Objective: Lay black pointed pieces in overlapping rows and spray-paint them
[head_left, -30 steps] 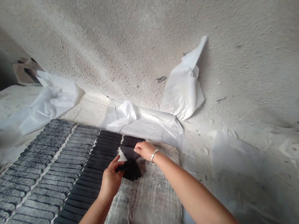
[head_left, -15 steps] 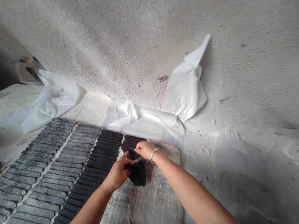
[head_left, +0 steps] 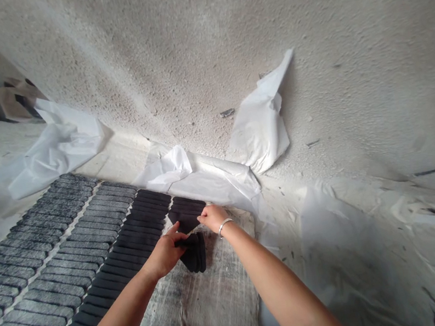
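Observation:
My left hand (head_left: 166, 254) is closed around a small fanned stack of black fabric-like pieces (head_left: 195, 255) with rounded ends. Its index finger reaches to the left edge of a short row of overlapping black pieces (head_left: 185, 207). At the right edge of that row's nearest piece, my right hand (head_left: 213, 218) is in a pinch, with a silver bangle on the wrist. Both hands are over a worn, stained board (head_left: 208, 309). To the left runs a long row of matching black pieces (head_left: 143, 220), overlapped like shingles.
Two rows of speckled grey pieces (head_left: 47, 219) (head_left: 98, 227) lie farther left. Crumpled white sheeting (head_left: 59, 139) lies behind them, and another white sheet (head_left: 259, 128) leans on the rough wall (head_left: 166, 54). Translucent plastic (head_left: 334, 238) covers the ground at right.
The near black piece now lies flatter in the short row, its surface more exposed. My hands have moved slightly apart there. The whole view has shifted a little, so things appear farther left.

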`<state>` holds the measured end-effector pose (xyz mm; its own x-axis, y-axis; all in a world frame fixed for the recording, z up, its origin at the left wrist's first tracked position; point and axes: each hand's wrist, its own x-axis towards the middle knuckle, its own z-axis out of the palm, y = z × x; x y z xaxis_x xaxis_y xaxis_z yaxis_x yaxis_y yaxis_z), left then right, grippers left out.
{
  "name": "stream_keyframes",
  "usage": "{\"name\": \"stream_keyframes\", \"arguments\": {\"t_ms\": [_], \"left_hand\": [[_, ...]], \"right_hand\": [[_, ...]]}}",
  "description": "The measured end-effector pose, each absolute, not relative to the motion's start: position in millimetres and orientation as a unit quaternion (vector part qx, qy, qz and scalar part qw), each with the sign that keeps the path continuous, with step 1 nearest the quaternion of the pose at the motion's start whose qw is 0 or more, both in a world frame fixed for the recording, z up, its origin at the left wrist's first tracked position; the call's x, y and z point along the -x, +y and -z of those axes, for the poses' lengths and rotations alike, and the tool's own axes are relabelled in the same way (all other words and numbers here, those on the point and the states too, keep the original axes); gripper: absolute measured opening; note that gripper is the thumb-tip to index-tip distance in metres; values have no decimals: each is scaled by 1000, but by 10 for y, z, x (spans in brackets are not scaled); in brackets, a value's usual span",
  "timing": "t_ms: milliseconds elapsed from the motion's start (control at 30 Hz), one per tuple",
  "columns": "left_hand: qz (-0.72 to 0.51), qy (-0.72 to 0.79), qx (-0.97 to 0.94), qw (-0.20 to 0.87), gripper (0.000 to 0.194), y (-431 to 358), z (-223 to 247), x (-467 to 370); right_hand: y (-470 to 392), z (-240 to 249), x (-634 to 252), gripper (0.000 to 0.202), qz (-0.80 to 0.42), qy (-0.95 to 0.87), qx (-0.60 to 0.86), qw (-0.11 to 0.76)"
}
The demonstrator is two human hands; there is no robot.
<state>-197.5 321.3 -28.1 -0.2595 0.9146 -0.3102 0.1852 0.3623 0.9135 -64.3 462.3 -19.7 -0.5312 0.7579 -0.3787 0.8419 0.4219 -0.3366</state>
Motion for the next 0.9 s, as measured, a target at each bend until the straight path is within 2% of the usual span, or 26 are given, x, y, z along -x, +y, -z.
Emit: {"name": "stream_keyframes", "arguments": {"t_ms": [567,667,700,767,833,900], "left_hand": [[-399,690,-393,459,27,3198,313,1982],[-464,672,-337,469,25,3148,274,1984],[-491,655,-304,488,28,3122,258,1987],[-536,612,-215,541,34,3063,225,1992],[-563,576,-128,579,38,3013,192,1990],[-585,554,-79,587,39,2984,168,1974]], "right_hand": [[4606,156,765,19,203,843,-483,123],[4574,107,733,18,198,840,-500,72],[4552,82,703,19,227,834,-501,40],[4493,19,623,21,368,793,-484,-8],[4419,-47,545,29,570,696,-437,-12],[4344,-92,500,34,713,591,-377,6]]}}
